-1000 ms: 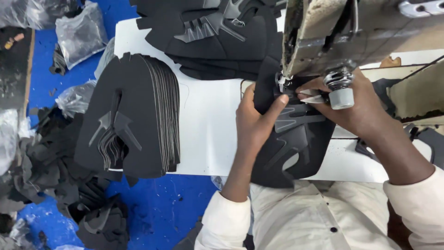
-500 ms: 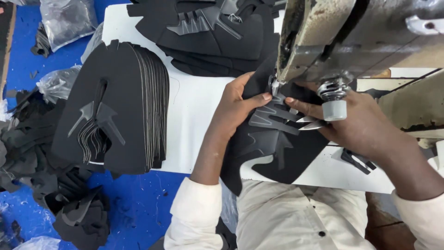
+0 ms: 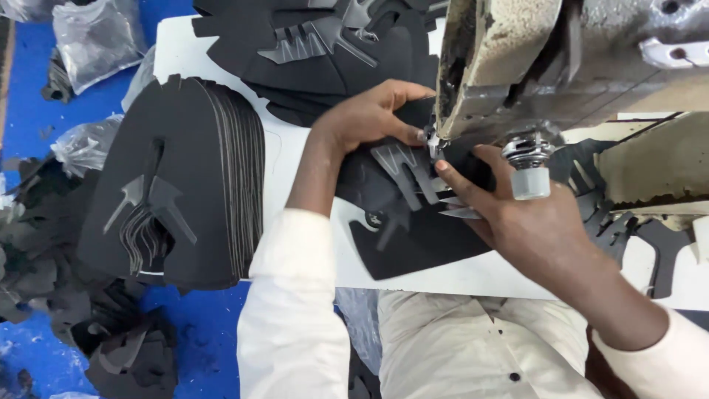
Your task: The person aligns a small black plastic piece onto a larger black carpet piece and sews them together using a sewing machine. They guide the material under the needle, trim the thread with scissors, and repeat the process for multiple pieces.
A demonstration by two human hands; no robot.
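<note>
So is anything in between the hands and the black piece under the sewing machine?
No, nothing visible. Both hands lie flat on the black piece: the left hand behind the needle area, the right hand in front of it. The sewing machine head hangs just above their fingertips.

Shoe-making workshop. Big worn sewing machine [image 3: 576, 66] on white table [image 3: 310, 244]. Tall stack of black cut pieces [image 3: 185, 185] beside it. More black scraps [image 3: 44, 258] and plastic bags [image 3: 92, 37] on blue floor [image 3: 199, 332].
</note>
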